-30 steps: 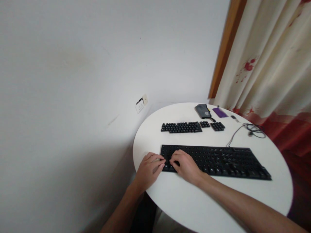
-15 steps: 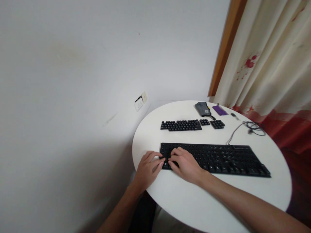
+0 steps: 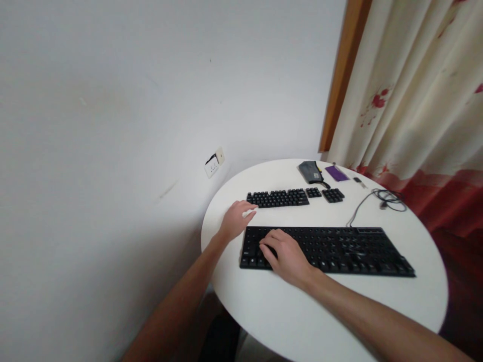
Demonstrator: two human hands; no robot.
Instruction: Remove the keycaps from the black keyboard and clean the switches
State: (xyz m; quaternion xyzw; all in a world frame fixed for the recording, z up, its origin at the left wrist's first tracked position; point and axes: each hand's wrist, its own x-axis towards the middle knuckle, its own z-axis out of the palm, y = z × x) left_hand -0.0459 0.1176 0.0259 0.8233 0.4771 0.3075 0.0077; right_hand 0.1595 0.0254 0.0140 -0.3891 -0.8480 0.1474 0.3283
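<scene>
A black keyboard [image 3: 324,251] lies on the round white table [image 3: 287,306], some of its key places bare at the left end. Over that end rests my right hand [image 3: 285,254], fingers curled and thumb and index tips close together; whatever they hold is hidden. My left hand [image 3: 237,218] is beyond the keyboard's far left corner, thumb and index apart, nothing visible between them. Its fingertips are just by the left end of a block of loose black keycaps [image 3: 279,198] laid out in rows.
Smaller keycap groups [image 3: 332,195] sit right of the long block. Behind are a grey pouch [image 3: 311,172], a purple packet [image 3: 336,173] and a small dark-ended item [image 3: 359,181]. The keyboard's cable [image 3: 390,197] lies coiled at right. A wall with a socket [image 3: 212,166] borders the left.
My left hand has moved away from the keyboard's left end, up to the loose keycaps. My right hand stays on the keyboard. The view has shifted slightly.
</scene>
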